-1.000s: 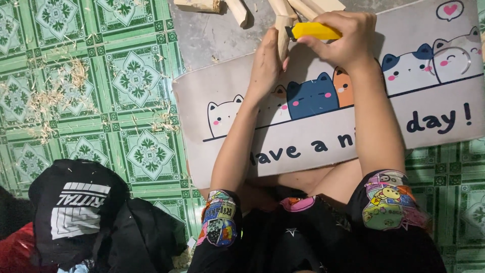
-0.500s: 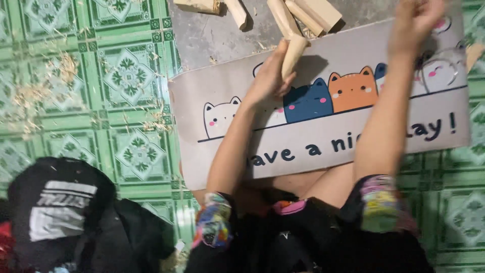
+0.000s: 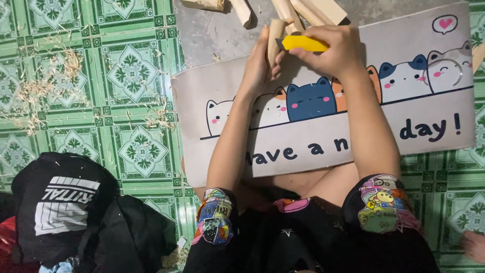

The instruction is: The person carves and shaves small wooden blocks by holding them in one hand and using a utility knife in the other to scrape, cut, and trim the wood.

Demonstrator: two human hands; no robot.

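My left hand (image 3: 260, 60) grips a pale wooden stick (image 3: 275, 35), holding it upright over a grey mat (image 3: 323, 136) printed with cartoon cats. My right hand (image 3: 336, 50) is closed around a yellow utility knife (image 3: 302, 44), whose tip rests against the stick just beside my left fingers. Both forearms reach forward across the mat from my lap, and the sleeves are black with colourful cuffs.
Several more cut wooden pieces (image 3: 303, 9) lie on the grey floor beyond the mat. Wood shavings (image 3: 48, 86) are scattered over the green patterned tiles (image 3: 126, 65) at left. A black bag with a white print (image 3: 60, 207) sits at lower left.
My right hand swung away to the right with the knife, then came back to the stick. My left hand has kept hold of the stick.
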